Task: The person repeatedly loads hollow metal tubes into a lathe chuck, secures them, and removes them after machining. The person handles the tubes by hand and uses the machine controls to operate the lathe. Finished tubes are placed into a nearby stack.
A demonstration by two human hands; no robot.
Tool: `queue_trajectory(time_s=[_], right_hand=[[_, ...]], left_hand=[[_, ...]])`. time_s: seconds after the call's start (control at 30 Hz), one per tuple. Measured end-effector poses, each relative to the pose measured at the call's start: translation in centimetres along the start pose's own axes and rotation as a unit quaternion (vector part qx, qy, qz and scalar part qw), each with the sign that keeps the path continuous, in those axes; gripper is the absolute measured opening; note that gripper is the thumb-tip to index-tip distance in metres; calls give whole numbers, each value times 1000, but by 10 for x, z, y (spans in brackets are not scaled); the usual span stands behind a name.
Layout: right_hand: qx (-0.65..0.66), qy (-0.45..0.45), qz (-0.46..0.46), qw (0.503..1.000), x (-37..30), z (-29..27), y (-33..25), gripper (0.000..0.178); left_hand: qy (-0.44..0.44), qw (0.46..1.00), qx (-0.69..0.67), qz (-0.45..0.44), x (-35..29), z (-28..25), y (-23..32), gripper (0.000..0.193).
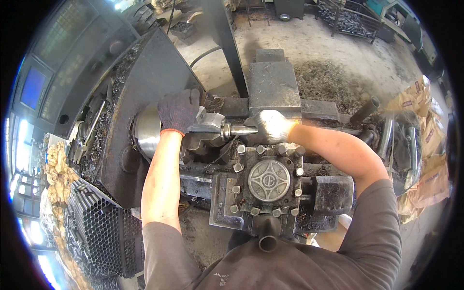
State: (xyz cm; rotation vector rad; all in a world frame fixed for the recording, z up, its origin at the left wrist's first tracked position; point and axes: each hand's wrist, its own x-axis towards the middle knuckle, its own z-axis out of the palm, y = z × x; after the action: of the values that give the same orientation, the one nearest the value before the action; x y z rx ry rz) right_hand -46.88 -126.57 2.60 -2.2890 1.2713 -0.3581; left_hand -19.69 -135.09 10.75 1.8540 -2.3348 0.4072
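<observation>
A lathe fills the middle of the head view, with a round steel chuck (146, 131) at its left. My left hand (179, 112), in a dark knit glove with an orange cuff, is closed at the chuck's front side, near its jaws (208, 123). What its fingers hold is hidden under the glove. To the right, my right hand (271, 127) in a white glove wraps round a shiny metal shaft (243, 130). The shaft runs level from a ringed collar (225, 131) beside the jaws into this glove. The tool post (268, 181), topped by a round embossed cap and several square-headed bolts, stands just below the hands.
A slanted dark metal guard (145, 72) rises left of the chuck. Stacked metal tubes (104, 222) lie at the lower left. A pipe handle (268, 243) sticks out toward my body. Metal chips (328, 82) cover the floor behind the lathe. Brown paper sacks (430, 183) are at the right.
</observation>
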Motion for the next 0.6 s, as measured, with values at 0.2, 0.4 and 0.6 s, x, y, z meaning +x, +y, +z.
queue_trajectory(time_s=[0.2, 0.4, 0.6], right_hand=[[17, 8, 15, 1000, -2, 2, -2, 36], [15, -29, 53, 998, -2, -12, -11, 43], [-3, -56, 12, 998, -2, -23, -18, 38]], left_hand=[[17, 1000, -9, 1, -1, 5, -2, 48], [-17, 1000, -8, 8, 6, 3, -1, 49], [-5, 1000, -20, 15, 6, 2, -3, 50]])
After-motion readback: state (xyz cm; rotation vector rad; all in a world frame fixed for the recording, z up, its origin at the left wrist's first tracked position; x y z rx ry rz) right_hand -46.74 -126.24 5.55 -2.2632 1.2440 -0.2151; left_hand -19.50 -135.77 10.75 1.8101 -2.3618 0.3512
